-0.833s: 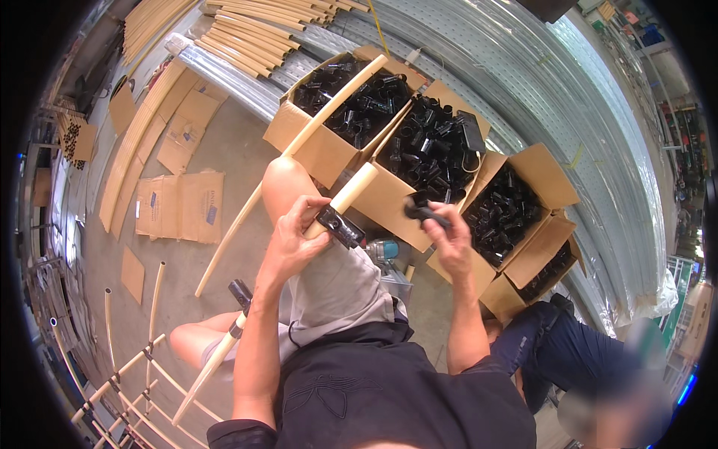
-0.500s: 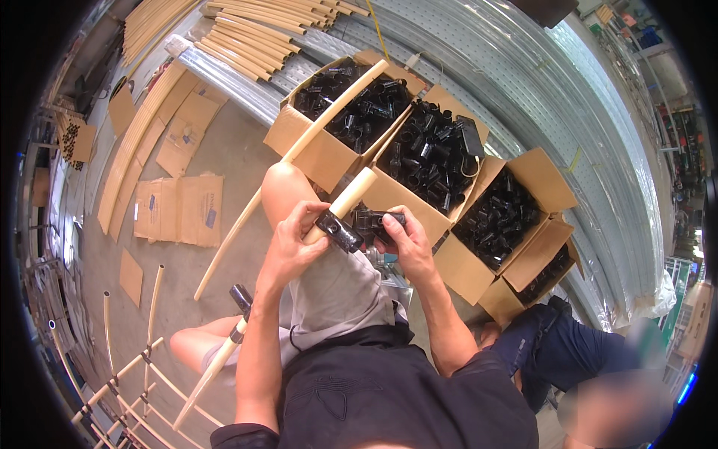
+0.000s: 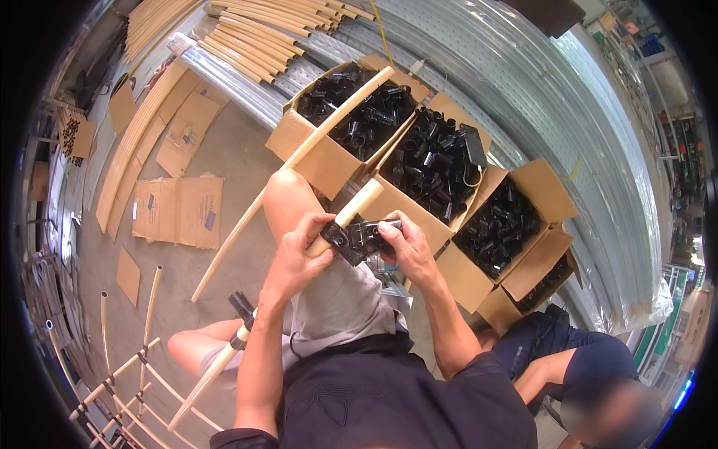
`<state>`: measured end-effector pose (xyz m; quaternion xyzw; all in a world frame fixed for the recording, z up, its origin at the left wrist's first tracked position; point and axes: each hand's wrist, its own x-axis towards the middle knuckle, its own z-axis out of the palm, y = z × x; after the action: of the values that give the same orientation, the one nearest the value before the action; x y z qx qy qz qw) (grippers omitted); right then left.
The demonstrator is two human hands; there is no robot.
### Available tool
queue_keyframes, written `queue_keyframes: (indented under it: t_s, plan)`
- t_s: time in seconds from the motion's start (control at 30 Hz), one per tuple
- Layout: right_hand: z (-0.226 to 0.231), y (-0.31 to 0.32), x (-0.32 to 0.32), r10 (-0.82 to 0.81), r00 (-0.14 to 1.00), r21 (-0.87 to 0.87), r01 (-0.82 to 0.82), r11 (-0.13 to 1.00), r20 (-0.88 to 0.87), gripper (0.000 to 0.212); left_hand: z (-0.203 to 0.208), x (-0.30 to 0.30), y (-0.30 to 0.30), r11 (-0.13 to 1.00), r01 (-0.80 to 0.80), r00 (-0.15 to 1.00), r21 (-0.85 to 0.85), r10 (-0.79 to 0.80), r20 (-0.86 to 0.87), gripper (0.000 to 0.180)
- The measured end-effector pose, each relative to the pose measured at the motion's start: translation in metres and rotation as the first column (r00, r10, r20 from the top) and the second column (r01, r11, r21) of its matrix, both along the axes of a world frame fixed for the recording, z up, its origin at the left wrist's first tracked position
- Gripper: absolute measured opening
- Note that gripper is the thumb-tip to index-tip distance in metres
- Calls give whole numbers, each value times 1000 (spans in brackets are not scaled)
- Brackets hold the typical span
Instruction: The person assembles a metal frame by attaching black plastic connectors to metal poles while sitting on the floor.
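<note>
My left hand is closed around a short beige pipe, which lies at a slant above my knee. A black pipe joint sits against the pipe beside my fingers. Pinched in my right hand is a second black pipe joint, touching the first. Where the two pieces meet is partly hidden by their dark colour and my fingers. By my left forearm another beige pipe slants over my lower leg, with a black joint at its upper end.
Ahead stand cardboard boxes full of black joints. A long beige pipe leans on one. A pipe frame stands at lower left; flattened cardboard lies on the floor. A co-worker sits close at right.
My right hand has brought its joint left, against the joint on the pipe. The pipe has shifted slightly. The co-worker at the right has changed posture, and an arm now shows.
</note>
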<state>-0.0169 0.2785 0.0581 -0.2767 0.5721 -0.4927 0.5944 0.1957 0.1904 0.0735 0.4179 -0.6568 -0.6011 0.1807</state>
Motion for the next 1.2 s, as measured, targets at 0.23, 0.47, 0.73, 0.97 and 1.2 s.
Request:
queue_keyframes:
  t_s: [0.23,0.47,0.73,0.97,1.2]
  plan:
    - [17,-7,8,47,899,-16,-59,998,-436,38,0,-2,1,996,5,1000,-84,-6,-11,49]
    - [14,-5,8,47,926,-12,-55,998,-374,37,1,-3,1,996,19,1000,-86,-19,3,49]
    - [-75,69,-93,-639,726,79,674,734,-255,22,4,3,2,994,-2,1000,-113,2,8,48]
    - [-203,167,-243,-702,491,188,865,466,-517,29,3,1,2,991,28,999,-132,-30,-16,48]
    - [-196,145,-225,-406,443,138,792,594,-799,46,1,4,0,986,44,993,-161,-62,-104,49]
